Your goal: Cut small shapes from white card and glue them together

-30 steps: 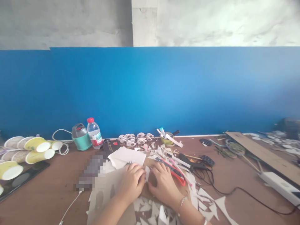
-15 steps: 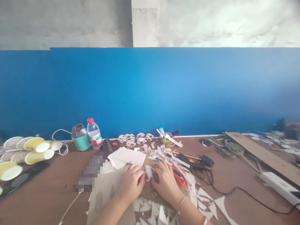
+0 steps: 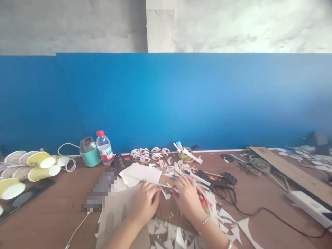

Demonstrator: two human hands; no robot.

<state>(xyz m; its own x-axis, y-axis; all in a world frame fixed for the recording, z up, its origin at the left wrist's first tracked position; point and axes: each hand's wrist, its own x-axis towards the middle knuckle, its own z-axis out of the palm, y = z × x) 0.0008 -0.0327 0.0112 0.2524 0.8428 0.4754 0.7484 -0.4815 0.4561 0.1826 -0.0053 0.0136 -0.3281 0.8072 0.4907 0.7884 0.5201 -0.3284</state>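
Observation:
My left hand is closed, its fingertips pinching the left end of a thin white strip, which looks like paper or foam sheet. The strip's other end is between the fingers of my right hand, also closed. A small white curved piece shows just below the strip, between the hands; whether the two are joined I cannot tell. Both hands rest low over a brown board. Partly covered by my right hand is a red-handled cutter.
White offcuts lie in front and to the right. Behind are folded white sheets, several white cut-out shapes and a bottle. To the right stands a black corded tool with its cable; paper cups lie left.
My right hand has slid slightly right, widening the gap between the hands. More of the white strip and curved piece shows, and the cutter is more covered. My left hand has barely moved.

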